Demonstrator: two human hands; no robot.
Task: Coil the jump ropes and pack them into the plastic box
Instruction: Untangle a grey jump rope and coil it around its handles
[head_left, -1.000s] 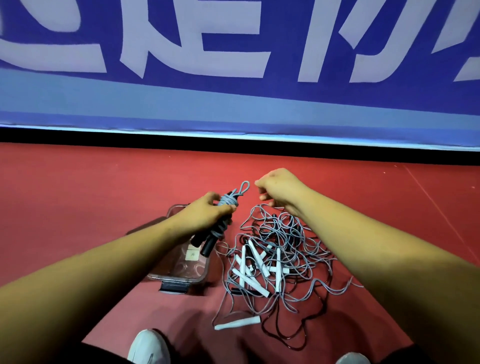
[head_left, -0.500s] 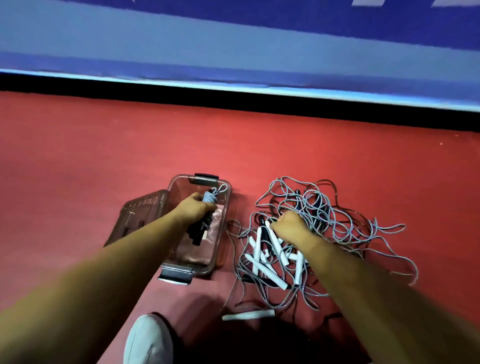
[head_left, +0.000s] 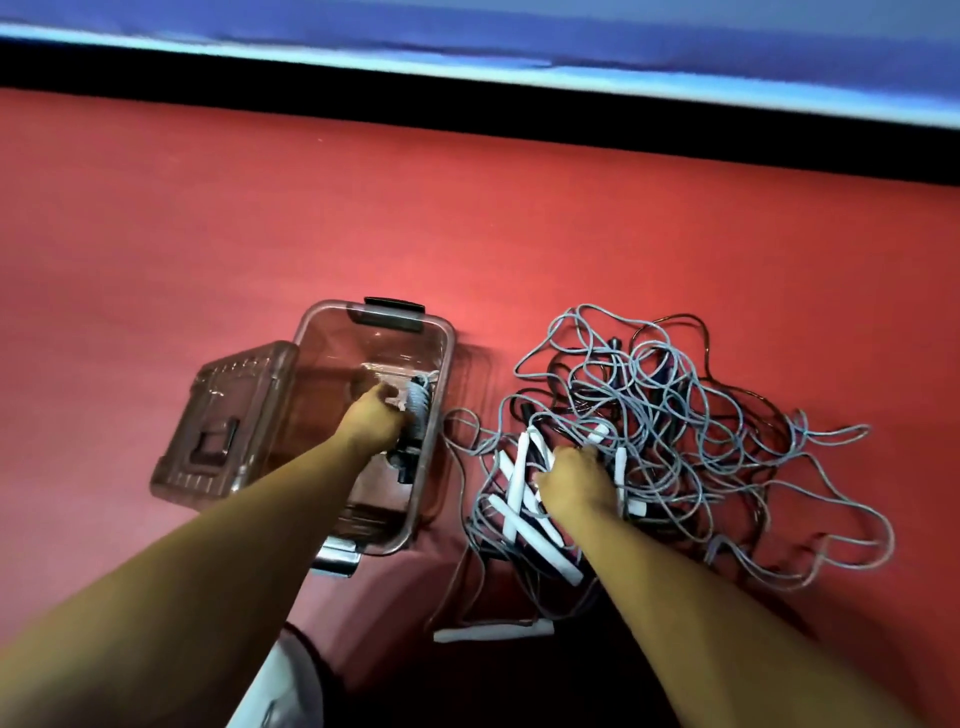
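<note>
A clear plastic box (head_left: 439, 349) stands open on the red floor. My left hand (head_left: 370, 422) reaches down inside it and grips a coiled grey jump rope (head_left: 417, 410) with black handles, held against the box's right wall. To the right lies a tangled pile of grey and dark jump ropes (head_left: 675, 415) with several white handles (head_left: 519, 470). My right hand (head_left: 574, 486) is pressed into the near left part of the pile, its fingers curled round a white handle. The fingertips are hidden among the ropes.
The box's lid (head_left: 223, 421) leans against the box's left side. One loose white handle (head_left: 467, 634) lies on the floor near me. A white shoe (head_left: 283, 686) shows at the bottom edge. A black strip and blue banner (head_left: 467, 47) bound the floor at the back.
My left hand went from above the floor down into the box with the coiled rope. My right hand dropped from mid-air onto the white handles in the pile. The view tilted downward.
</note>
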